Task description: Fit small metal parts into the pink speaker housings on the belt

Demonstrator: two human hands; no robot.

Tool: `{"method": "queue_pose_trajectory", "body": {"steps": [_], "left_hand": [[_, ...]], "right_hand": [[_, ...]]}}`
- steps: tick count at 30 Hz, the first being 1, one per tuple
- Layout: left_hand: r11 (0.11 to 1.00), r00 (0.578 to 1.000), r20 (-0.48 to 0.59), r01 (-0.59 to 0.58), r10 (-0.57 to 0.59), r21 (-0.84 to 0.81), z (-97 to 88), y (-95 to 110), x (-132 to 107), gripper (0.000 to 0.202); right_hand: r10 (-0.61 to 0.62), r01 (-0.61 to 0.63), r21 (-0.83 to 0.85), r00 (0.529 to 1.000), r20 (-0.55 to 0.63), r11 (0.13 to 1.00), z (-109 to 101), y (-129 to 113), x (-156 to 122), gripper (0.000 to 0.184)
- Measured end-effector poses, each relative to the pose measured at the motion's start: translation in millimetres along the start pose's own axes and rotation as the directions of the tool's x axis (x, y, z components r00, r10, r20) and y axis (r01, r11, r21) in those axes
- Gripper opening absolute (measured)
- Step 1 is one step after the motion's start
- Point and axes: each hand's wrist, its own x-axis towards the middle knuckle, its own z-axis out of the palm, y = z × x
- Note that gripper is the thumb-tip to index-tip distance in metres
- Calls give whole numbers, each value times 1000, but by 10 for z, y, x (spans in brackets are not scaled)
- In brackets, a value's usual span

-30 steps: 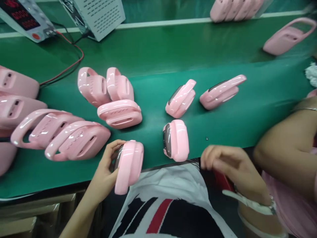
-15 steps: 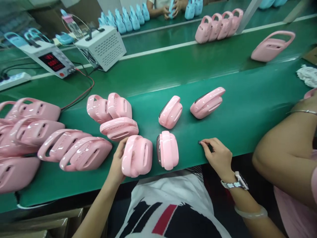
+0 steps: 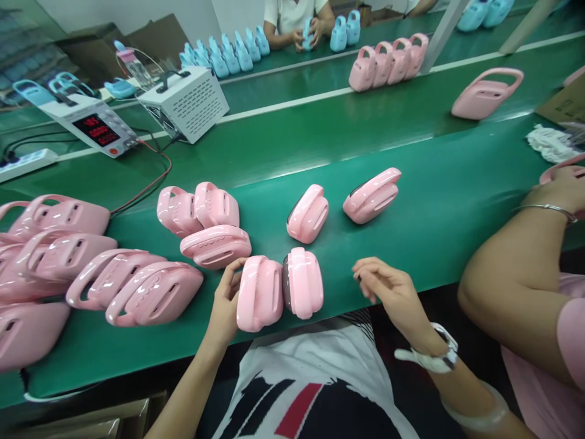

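My left hand is wrapped round the left side of a glossy pink handled casing. The casing stands on edge on the green belt, touching a second pink casing on its right. My right hand, with a watch on the wrist, hovers just above the belt's near edge. Its fingertips are pinched on a tiny dark piece that is too small to name. Two more pink casings lie tilted just beyond.
Several pink casings are heaped at the left and three more sit in the middle. A co-worker's arm crosses the belt at the right. A power supply, a white box and red wires stand at the back left. Blue casings line the far bench.
My left hand brought the pink casing up from the belt's edge and stood it beside the other. My right hand pinched a small dark piece off the belt and lifted it slightly.
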Motion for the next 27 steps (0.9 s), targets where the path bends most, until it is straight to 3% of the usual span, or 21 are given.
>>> {"method": "queue_pose_trajectory", "body": {"steps": [1, 2, 4, 6, 7, 9, 11, 14, 18, 22, 25, 27], "left_hand": [[1000, 1000, 7, -3, 3, 7, 12, 2, -5, 41], [1000, 1000, 14, -3, 3, 12, 22, 7, -11, 41], [1000, 1000, 26, -4, 3, 20, 35, 21, -23, 41], [999, 999, 33, -10, 9, 31, 50, 38, -37, 43], [999, 999, 37, -17, 16, 36, 63, 46, -44, 43], [999, 998, 62, -23, 20, 33, 111, 60, -59, 42], [1000, 991, 128, -24, 24, 3, 201, 74, -70, 41], [997, 958, 277, -73, 79, -33, 437, 105, -62, 41], [983, 889, 421, -174, 179, -51, 898, 151, 2, 42], [963, 852, 472, -269, 228, 21, 1256, 205, 65, 47], [905, 810, 539, -381, 229, 188, 1178, 319, 117, 47], [864, 808, 521, -446, 276, 234, 906, 443, 173, 38]], "right_hand": [[60, -83, 150, 987, 151, 985, 66, -141, -14, 34], [100, -188, 265, 945, 312, 946, 136, -276, -22, 33], [118, -368, 359, 821, 559, 858, 268, -501, -11, 31], [99, -450, 387, 745, 660, 804, 338, -641, 28, 32], [94, -457, 400, 743, 663, 794, 335, -681, 49, 32], [113, -410, 425, 814, 570, 807, 239, -721, 81, 33], [169, -343, 411, 900, 403, 844, 41, -728, 93, 32], [244, -286, 305, 955, 169, 908, -312, -703, 106, 32], [290, -274, 165, 953, -84, 948, -611, -587, 201, 39], [323, -281, 192, 915, -244, 940, -693, -389, 302, 45], [352, -291, 249, 900, -255, 924, -688, -273, 279, 42], [350, -280, 272, 900, -258, 921, -660, -244, 223, 38]]}}
